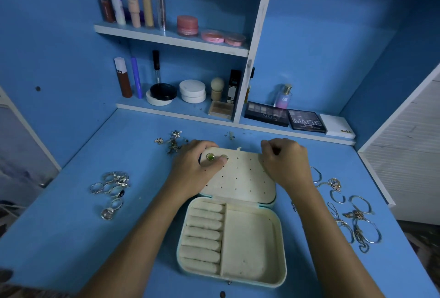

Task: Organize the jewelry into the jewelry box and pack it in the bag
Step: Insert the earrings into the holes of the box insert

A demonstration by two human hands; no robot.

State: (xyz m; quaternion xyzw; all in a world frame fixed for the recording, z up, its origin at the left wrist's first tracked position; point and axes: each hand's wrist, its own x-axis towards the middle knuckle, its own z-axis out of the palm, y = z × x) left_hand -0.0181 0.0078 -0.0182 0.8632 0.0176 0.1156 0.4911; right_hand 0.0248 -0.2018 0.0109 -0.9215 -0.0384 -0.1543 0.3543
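One jewelry box [238, 226], two green earrings [210, 157] in its lid, two hands [190, 166], three eyeshadow boxes [306, 120] on the shelf.

Both arms reach forward; left hand [194, 166] lies flat, thumb out, right hand [287, 161] has curled fingers
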